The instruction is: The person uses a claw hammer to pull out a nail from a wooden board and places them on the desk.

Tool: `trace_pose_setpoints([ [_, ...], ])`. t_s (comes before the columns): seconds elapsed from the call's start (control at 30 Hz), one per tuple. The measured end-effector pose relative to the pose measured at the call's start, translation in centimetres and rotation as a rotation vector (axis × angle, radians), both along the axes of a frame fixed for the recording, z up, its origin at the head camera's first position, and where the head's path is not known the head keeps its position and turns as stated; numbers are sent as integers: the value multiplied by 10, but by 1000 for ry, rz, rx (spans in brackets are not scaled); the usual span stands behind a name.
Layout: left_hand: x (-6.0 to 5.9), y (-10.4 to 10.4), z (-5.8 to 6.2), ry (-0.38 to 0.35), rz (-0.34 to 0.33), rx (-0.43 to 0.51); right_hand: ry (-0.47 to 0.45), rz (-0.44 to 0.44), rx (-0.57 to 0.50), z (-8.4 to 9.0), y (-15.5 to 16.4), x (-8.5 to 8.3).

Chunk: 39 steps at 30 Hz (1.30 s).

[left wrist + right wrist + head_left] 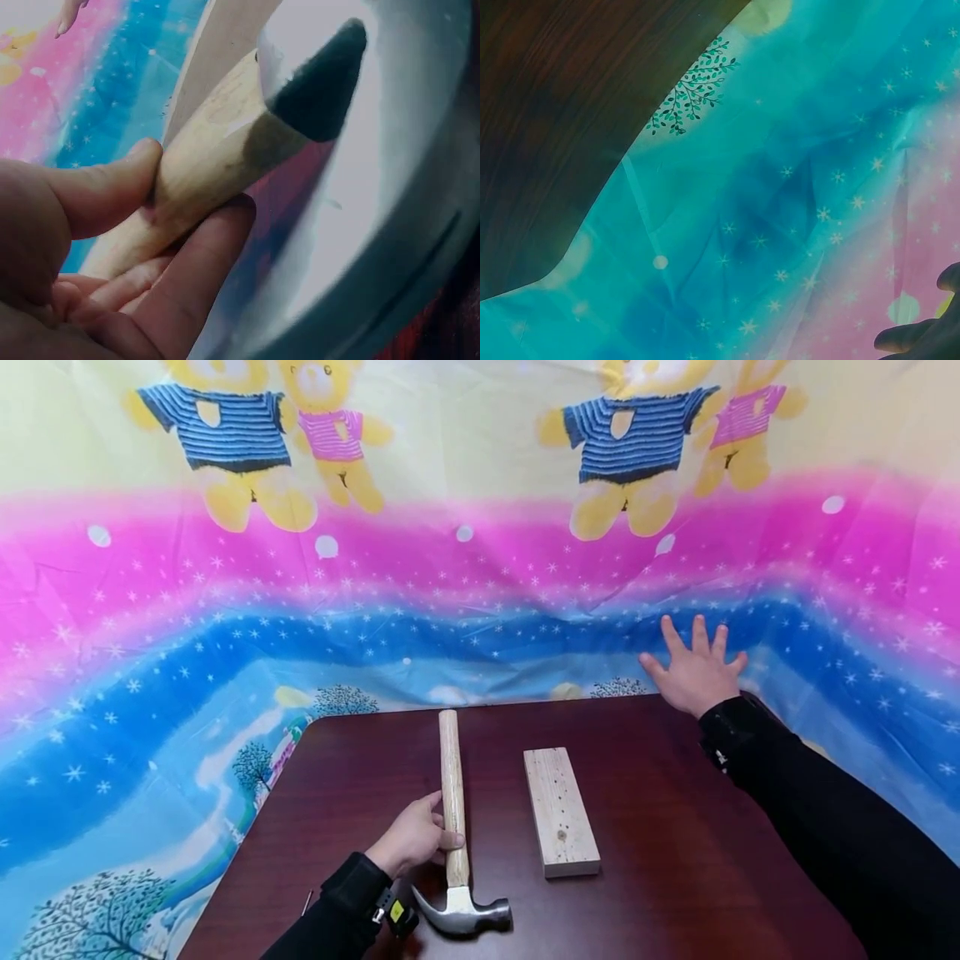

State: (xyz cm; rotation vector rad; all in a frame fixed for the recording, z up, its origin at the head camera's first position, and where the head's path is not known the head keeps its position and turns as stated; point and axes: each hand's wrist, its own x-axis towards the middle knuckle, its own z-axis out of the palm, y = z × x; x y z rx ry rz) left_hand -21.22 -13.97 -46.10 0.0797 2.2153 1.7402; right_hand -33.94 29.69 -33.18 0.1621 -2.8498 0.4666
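Observation:
A claw hammer (456,827) with a pale wooden handle lies lengthwise on the dark table (675,860), steel head toward me. My left hand (414,839) grips the handle just above the head; in the left wrist view the thumb (105,187) and a finger pinch the hammer handle (210,157). A light wooden block (560,810) lies right of the hammer, untouched. My right hand (695,670) hovers past the table's far right corner, fingers spread, holding nothing. Only its fingertips (911,334) show in the right wrist view.
A colourful sheet (480,568) with bears and stars hangs behind and drapes around the table. A small thin nail-like thing (306,903) lies near the front left edge. The table edge (622,161) runs beneath my right hand.

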Motion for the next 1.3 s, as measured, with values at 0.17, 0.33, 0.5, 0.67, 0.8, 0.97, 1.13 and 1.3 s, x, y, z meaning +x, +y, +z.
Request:
trace_pose_setpoints([
  [0.17, 2, -1, -3, 6, 6, -58, 0, -3, 6, 1, -2, 1],
  [0.33, 8, -4, -9, 7, 11, -103, -19, -6, 4, -1, -6, 2],
  [0.5, 15, -4, -6, -2, 14, -174, -25, -17, -1, -3, -9, 1],
  [0.67, 21, -2, 3, 3, -10, -309, -37, -8, -26, -9, -9, 1],
  [0.8, 23, 0, 6, 40, -55, -416, -46, -20, -24, -15, -5, 3],
  [0.97, 23, 0, 6, 58, -96, -482, -45, -32, -25, -18, -4, 3],
  [1.13, 15, -4, 17, 140, -127, -718, -44, -31, -8, -19, -9, 2],
  [1.3, -8, -10, 47, 250, -116, -936, -52, -29, 28, -23, -11, -2],
])
